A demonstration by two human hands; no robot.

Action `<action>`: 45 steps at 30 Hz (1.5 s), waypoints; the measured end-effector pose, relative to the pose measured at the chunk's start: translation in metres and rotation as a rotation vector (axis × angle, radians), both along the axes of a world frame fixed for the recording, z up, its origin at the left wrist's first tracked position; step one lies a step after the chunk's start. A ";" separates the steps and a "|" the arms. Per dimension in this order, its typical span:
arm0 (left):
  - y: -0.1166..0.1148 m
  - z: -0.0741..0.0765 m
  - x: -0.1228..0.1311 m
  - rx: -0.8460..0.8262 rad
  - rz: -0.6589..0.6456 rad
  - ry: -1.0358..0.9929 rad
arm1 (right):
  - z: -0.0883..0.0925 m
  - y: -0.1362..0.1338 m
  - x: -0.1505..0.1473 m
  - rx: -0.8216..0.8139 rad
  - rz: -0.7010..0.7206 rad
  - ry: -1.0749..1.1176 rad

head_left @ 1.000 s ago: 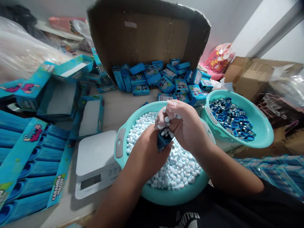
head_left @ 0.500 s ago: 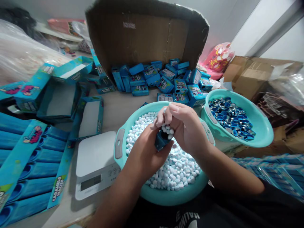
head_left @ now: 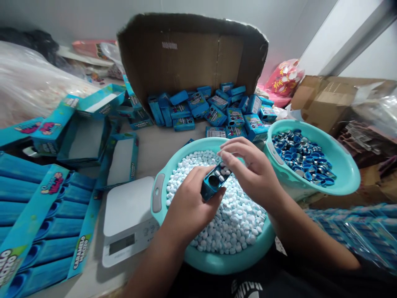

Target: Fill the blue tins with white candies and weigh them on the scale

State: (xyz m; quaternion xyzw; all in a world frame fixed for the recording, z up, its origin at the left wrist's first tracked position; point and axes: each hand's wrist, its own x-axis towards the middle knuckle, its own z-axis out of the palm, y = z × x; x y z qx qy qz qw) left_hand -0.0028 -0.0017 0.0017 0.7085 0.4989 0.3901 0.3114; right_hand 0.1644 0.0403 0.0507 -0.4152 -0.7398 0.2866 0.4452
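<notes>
My left hand (head_left: 190, 205) grips a small blue plastic candy container (head_left: 214, 182) over a teal basin (head_left: 161, 194) filled with small white and pale-blue candies (head_left: 235, 219). The container lies tilted, its open side up, with a few candies showing at its far end. My right hand (head_left: 251, 171) hovers at that end, thumb and fingers curved and touching the container's tip. Whether the right fingers hold any candies is hidden.
A second teal basin (head_left: 341, 182) of blue and silver caps sits at the right. A white digital scale (head_left: 127, 219) stands left of the candy basin. Blue candy boxes (head_left: 217, 109) spill from an open carton (head_left: 192, 54). Blue display trays (head_left: 40, 215) lie at left.
The right hand, earlier bunched over the container's mouth with candies, has lowered and loosened. The left hand has tipped the container flatter. The view has shifted slightly downward.
</notes>
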 end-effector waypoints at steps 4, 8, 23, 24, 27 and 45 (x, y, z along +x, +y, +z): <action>0.000 0.001 0.000 -0.004 -0.010 0.009 | 0.000 -0.007 0.010 0.051 -0.034 -0.371; 0.001 0.002 0.001 -0.007 -0.030 0.012 | 0.000 -0.019 0.004 0.036 -0.066 -0.462; -0.002 0.005 0.001 -0.017 -0.029 -0.024 | -0.017 -0.020 -0.005 0.069 0.064 -0.031; -0.002 0.005 0.001 -0.024 -0.021 -0.016 | -0.018 -0.020 -0.005 0.076 0.059 -0.019; -0.002 0.005 0.001 -0.007 -0.012 -0.004 | -0.020 -0.021 -0.005 0.092 0.041 -0.005; -0.018 0.014 -0.019 0.262 0.532 -0.174 | -0.046 -0.006 0.021 -0.299 -0.068 -0.205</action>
